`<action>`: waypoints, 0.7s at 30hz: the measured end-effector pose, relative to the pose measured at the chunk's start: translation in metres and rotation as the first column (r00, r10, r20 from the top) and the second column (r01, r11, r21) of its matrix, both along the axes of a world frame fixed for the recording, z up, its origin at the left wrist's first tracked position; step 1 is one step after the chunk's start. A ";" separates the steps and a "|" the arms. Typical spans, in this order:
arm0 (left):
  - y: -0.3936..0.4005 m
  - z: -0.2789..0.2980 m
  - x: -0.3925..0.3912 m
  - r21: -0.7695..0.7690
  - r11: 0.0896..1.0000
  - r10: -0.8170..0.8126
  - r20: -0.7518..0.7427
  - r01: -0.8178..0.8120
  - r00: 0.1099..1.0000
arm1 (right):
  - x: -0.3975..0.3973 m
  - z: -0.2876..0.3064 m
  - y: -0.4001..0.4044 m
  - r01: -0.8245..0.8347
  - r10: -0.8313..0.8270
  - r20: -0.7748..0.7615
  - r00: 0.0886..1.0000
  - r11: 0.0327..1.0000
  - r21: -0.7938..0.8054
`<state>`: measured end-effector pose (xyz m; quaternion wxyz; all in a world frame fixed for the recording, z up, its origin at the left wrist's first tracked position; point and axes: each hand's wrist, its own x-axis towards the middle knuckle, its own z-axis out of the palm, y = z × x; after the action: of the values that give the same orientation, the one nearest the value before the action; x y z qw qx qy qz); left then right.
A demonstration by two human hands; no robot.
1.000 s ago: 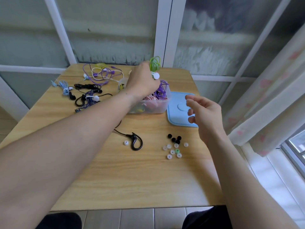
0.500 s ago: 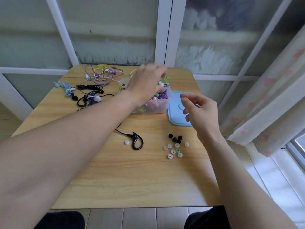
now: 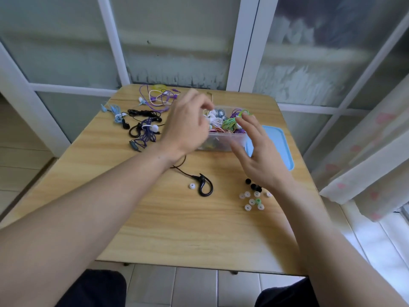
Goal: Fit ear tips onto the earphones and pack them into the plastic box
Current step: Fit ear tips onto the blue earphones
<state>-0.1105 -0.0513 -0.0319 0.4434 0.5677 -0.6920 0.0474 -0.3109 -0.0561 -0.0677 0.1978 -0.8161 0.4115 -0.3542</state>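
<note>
Head camera looks down on a pale wooden surface [image 3: 177, 229] set against a frosted window, with both bare forearms reaching in from six o'clock. Up at twelve o'clock sits the clear plastic box [image 3: 223, 140], already stuffed with coiled earphones, a green bundle [image 3: 230, 124] and a white one [image 3: 213, 119] showing on top. Left hand [image 3: 188, 127] hangs over the box's nine o'clock edge, fingers curled down toward the white coil; it is motion-blurred, so I cannot tell whether it pinches anything. Right hand [image 3: 259, 156] is at the box's three o'clock side, fingers straight and spread apart, fingertips at the green bundle, gripping nothing. Behind that hand, at three o'clock of the box, the light blue lid [image 3: 281, 147] lies flat on the surface. Nearer the person, a black ear-hook earphone [image 3: 204, 185] lies loose, its dark cord running up under the left wrist, and a single white ear tip [image 3: 192, 186] rests just beside it at nine o'clock. Off toward four o'clock from the hook, a scatter of ear tips [image 3: 252, 201] lies on the wood: a few black, several white, one green. At ten o'clock, more earphones wait outside the box: a blue coil [image 3: 116, 111], black sets [image 3: 143, 114], and a purple-and-white tangle [image 3: 157, 98].
</note>
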 end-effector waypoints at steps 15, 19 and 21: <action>0.052 -0.022 0.119 0.672 0.722 -0.008 0.242 -0.162 0.970 | 0.035 0.032 -0.040 0.164 -0.174 -0.515 0.839 0.984 -0.064; 0.053 -0.023 0.124 0.580 0.794 0.025 0.269 -0.183 0.963 | 0.040 0.043 -0.034 0.186 -0.217 -0.479 0.850 0.976 -0.113; 0.053 -0.024 0.127 0.513 0.833 0.074 0.268 -0.207 0.961 | 0.048 0.040 -0.018 0.173 -0.250 -0.251 0.935 0.941 -0.290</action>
<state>0.0164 0.0020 -0.0562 0.1765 0.7085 -0.6816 -0.0476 -0.2624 -0.0746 -0.0273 -0.0130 -0.8279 0.4710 -0.3042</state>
